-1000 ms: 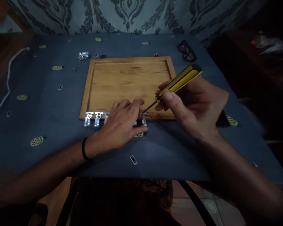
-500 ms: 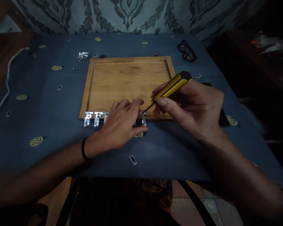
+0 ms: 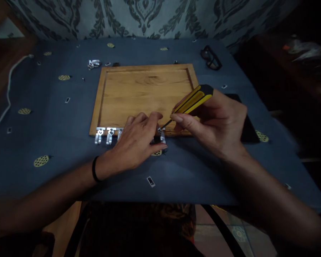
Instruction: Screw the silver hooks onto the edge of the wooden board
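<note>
My right hand [image 3: 216, 123] is closed around the yellow-and-black screwdriver [image 3: 193, 101], thumb and fingers pinching the handle low down; I judge this grip gives fine control of the tip. The shaft slants down and left to the metal hook rail [image 3: 107, 132] at the near edge of the wooden board [image 3: 146, 94]. My left hand [image 3: 139, 141] lies flat, fingers spread and holding nothing, pressing on the rail, apparently to stop it shifting under the tip. The rail sits along the board's near edge; 3 hooks show left of my hand and 1 at its right end.

The board rests mid-table on the blue cloth [image 3: 56, 142]. Small label slips lie scattered; the 1 by the near edge [image 3: 150, 181] carries print too blurred to read. Black glasses [image 3: 210, 59] lie by the board's far right corner.
</note>
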Tool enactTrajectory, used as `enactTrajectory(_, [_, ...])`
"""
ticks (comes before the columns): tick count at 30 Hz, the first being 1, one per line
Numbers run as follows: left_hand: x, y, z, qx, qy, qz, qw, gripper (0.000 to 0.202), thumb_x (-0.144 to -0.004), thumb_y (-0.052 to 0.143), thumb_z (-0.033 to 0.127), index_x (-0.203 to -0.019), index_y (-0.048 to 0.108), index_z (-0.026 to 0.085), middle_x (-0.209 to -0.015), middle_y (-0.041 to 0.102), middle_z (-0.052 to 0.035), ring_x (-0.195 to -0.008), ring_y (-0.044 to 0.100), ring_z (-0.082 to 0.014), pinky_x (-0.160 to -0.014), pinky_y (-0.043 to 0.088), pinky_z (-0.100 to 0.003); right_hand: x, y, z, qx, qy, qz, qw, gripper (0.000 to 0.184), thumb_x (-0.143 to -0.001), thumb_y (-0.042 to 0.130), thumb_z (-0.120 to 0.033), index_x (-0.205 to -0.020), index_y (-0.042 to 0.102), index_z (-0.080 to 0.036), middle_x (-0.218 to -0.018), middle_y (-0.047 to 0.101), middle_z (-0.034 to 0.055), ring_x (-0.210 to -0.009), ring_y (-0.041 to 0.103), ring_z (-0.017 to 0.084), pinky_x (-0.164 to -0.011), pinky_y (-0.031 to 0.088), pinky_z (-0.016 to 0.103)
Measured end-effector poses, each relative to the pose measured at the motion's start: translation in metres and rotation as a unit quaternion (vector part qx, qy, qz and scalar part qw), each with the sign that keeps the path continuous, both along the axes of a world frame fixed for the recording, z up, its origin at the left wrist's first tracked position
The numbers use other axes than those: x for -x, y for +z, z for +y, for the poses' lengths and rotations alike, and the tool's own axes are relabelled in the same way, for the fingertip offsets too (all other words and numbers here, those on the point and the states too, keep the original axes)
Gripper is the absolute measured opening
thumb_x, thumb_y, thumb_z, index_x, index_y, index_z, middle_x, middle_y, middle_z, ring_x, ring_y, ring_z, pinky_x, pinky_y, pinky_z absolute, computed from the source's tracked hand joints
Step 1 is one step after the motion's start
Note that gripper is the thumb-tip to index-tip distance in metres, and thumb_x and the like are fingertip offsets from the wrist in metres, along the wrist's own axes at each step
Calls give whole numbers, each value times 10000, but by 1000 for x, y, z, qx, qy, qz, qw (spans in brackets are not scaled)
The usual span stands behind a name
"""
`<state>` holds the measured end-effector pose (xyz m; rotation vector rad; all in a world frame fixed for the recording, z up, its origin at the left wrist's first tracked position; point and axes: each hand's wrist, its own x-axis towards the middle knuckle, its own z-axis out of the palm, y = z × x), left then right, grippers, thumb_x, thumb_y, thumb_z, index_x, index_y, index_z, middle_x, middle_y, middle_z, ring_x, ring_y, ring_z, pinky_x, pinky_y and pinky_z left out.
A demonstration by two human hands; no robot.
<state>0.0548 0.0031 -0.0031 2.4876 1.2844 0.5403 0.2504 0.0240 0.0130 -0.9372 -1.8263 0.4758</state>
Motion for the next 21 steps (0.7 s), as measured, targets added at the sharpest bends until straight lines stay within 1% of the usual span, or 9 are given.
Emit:
enactTrajectory(3, [-1,-1,0,-8,1,6,1000,582,-852,825,366,-1269,472,164,-1096,697,-70,-1076,596,-283,-883,422,-395,5,0,-1,-46,-22,-5,999,309,-823,813,-488,-724,616,-271,-647,593,-34,-558,583,146,-485,471,295])
enactTrajectory(5, [-1,-1,0,-8,0,5,1000,582,-849,827,374,-1263,475,166,-1095,698,-70,-1072,596,-284,-882,423,-397,8,-1,-2,-64,-48,-2,997,334,-820,813,-495,-699,601,-267,-616,568,-35,-550,570,149,-487,454,300])
enactTrajectory(7, [-1,0,0,-4,2,3,1000,580,-848,827,379,-1260,475,173,-1095,701,-65,-1072,596,-284,-883,422,-399,11,-3,-3,-69,-71,7,995,349,-822,812,-493,-688,586,-262,-592,548,-39,-530,552,143,-487,442,303])
enactTrajectory(10, [0,1,1,0,2,-1,1000,608,-842,835,367,-1280,464,166,-1091,710,-58,-1073,597,-282,-888,417,-398,13,-7,-4,-56,-92,27,994,346,-821,818,-473,-696,574,-260,-606,558,-44,-505,537,128,-467,443,296])
enactTrajectory(12, [0,1,1,2,-2,-5,1000,608,-844,835,359,-1283,461,163,-1094,715,-53,-1077,596,-279,-895,412,-397,13,-8,-4,-49,-93,47,993,295,-834,812,-432,-729,591,-266,-641,576,-46,-502,550,121,-457,458,286])
enactTrajectory(15, [0,1,0,9,-4,-8,1000,613,-843,836,361,-1284,457,166,-1113,723,-49,-1090,591,-280,-897,407,-395,13,-6,-5,-71,-92,93,989,166,-874,772,-359,-810,639,-282,-703,598,-45,-513,581,109,-451,472,266])
enactTrajectory(18, [0,0,0,12,-4,-8,1000,646,-837,842,363,-1304,441,166,-1124,727,-46,-1098,589,-281,-890,404,-397,12,0,-6,-78,-99,114,985,135,-910,725,-375,-820,660,-299,-717,601,-33,-533,596,116,-448,478,264])
enactTrajectory(21, [0,0,0,10,-4,-5,1000,649,-841,836,376,-1308,434,174,-1131,728,-47,-1107,588,-285,-893,402,-404,9,2,-5,-71,-79,101,989,122,-890,749,-383,-833,673,-307,-718,610,-36,-529,594,117,-434,469,259])
